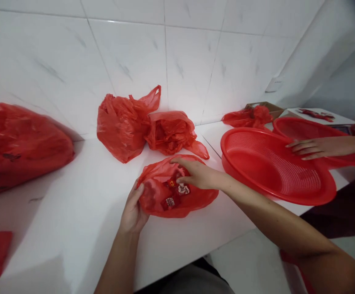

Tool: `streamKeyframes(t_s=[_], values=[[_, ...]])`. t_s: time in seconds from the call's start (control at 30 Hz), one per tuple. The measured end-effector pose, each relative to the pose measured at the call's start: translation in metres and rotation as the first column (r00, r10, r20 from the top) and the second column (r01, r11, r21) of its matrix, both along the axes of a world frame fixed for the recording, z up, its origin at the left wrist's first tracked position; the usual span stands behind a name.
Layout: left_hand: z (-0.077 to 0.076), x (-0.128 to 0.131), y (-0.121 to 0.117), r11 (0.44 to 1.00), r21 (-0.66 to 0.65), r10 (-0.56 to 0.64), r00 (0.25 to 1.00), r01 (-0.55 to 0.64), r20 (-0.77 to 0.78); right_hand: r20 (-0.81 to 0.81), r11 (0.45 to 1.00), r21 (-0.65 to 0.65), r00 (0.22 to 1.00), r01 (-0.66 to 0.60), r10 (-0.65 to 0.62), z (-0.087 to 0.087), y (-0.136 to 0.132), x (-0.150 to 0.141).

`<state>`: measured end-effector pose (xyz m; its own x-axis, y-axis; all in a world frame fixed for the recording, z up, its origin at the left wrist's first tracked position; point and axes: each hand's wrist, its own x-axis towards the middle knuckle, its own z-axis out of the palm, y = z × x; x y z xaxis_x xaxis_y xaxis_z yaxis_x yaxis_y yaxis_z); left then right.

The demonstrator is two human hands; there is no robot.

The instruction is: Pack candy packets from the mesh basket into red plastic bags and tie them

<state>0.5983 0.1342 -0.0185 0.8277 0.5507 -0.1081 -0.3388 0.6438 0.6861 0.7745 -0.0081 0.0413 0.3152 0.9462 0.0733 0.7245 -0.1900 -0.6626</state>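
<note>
A red plastic bag (200, 200) lies with its mouth open on the white table in front of me. Inside it are several small red packets (169, 202) with white and yellow print. My left hand (134, 207) grips the bag's left edge between thumb and fingers. My right hand (197, 173) reaches over the bag's right side, thumb and fingers apart, just above the packets. Whether its fingertips touch the bag or a packet, I cannot tell.
Behind stand two crumpled red bags (120, 126), (173, 130) near the tiled wall (131, 53). A large full red bag (27, 143) lies left. On the right, another person's hand (321, 148) rests on a red basket (251, 159), by a second basket (302, 127) and a cardboard box (274, 110).
</note>
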Motion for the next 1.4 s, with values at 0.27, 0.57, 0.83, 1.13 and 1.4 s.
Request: streamKeyframes(t_s=[0.27, 0.57, 0.83, 1.13, 1.4], values=[[-0.002, -0.003, 0.004, 0.997, -0.068, 0.036, 0.999, -0.038, -0.037, 0.144, 0.989, 0.008, 0.978, 0.15, -0.149, 0.021, -0.031, 0.004], [0.008, -0.001, 0.022, 0.889, 0.273, 0.418, 0.896, -0.369, -0.15, 0.16, 0.938, -0.285, 0.975, 0.197, -0.157, -0.02, -0.072, 0.027], [0.078, -0.003, 0.02, 0.587, 0.742, 0.543, 0.838, -0.325, -0.063, 0.152, 0.906, 0.235, 0.908, 0.351, -0.391, 0.03, -0.044, 0.029], [0.089, -0.016, 0.02, 0.737, 0.627, 0.413, 0.902, -0.252, -0.123, -0.061, 0.942, -0.27, 0.973, 0.199, -0.223, 0.009, -0.031, 0.041], [0.163, 0.006, 0.018, 0.642, 0.537, 0.458, 0.835, -0.547, 0.305, -0.196, 0.955, 0.233, 0.97, 0.186, -0.142, 0.132, -0.039, 0.053]])
